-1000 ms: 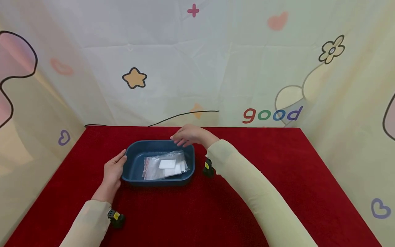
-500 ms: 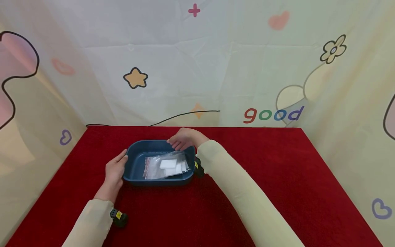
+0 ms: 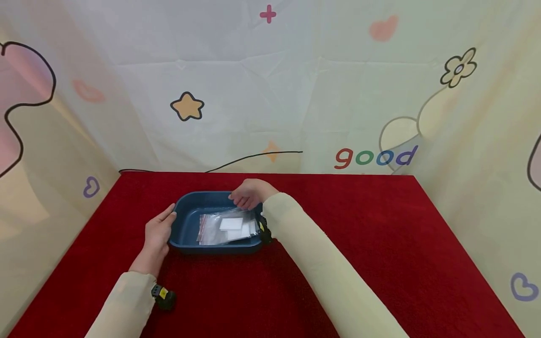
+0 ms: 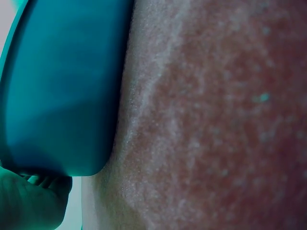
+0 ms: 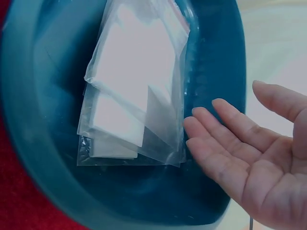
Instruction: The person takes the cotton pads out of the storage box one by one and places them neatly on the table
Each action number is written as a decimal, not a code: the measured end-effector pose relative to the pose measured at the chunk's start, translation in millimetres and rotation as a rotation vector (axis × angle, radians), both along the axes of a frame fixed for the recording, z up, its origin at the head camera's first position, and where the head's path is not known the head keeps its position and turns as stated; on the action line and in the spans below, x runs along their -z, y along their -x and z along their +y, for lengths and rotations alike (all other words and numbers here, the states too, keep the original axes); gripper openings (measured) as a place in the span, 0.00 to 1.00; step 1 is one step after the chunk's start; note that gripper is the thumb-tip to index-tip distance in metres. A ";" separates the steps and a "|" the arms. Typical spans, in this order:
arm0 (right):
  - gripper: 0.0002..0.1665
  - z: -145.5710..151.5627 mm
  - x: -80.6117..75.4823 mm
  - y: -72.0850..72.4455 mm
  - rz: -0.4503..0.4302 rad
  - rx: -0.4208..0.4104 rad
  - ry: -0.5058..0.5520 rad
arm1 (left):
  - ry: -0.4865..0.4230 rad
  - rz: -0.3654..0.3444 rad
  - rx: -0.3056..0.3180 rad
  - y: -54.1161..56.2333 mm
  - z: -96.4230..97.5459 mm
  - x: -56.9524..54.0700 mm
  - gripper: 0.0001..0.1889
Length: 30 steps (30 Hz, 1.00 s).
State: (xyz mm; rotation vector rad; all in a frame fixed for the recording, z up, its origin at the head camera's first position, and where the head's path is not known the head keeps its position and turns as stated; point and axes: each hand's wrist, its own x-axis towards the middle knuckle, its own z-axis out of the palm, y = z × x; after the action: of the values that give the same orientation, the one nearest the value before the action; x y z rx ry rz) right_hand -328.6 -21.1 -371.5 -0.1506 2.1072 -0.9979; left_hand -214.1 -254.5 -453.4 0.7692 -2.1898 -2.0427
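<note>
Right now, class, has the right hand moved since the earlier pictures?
Yes. Judged against the star on the curtain, the right hand has shifted left and lower in the head view, farther over the tub.

The head camera looks forward and down from well back, across the red table (image 3: 359,220) to the patterned curtain (image 3: 253,47). The left wrist camera sits low and close, facing the outer wall of the blue tub (image 4: 62,96); the right one looks from near into its inside, sharing the plastic bags (image 5: 129,57) with the head view.
</note>
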 end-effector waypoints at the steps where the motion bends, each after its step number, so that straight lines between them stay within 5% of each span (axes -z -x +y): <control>1: 0.28 -0.8 0.2 -0.5 -0.006 0.002 -0.009 | -0.002 0.001 0.001 0.0 -0.7 -0.1 0.26; 10: 0.27 -10.8 1.7 -2.7 -0.102 0.027 -0.135 | -0.005 -0.012 0.014 -1.2 -3.6 -1.5 0.26; 18: 0.17 -15.6 8.3 6.1 -0.146 0.018 -0.300 | -0.018 -0.006 0.055 -1.8 -1.6 -3.8 0.27; 23: 0.06 -19.4 7.4 9.1 -0.174 0.033 -0.345 | -0.012 -0.012 0.057 -1.4 -2.1 -3.4 0.27; 30: 0.05 -28.0 4.0 7.1 -0.156 -0.004 -0.342 | -0.008 -0.013 0.042 -1.2 -4.4 -4.8 0.27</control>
State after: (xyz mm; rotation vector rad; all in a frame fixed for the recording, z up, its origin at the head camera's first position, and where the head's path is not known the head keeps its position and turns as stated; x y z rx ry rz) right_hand -335.7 -49.2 -375.5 0.0910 2.0959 -0.6120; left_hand -212.9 -259.0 -448.5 0.7459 -2.2245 -2.0726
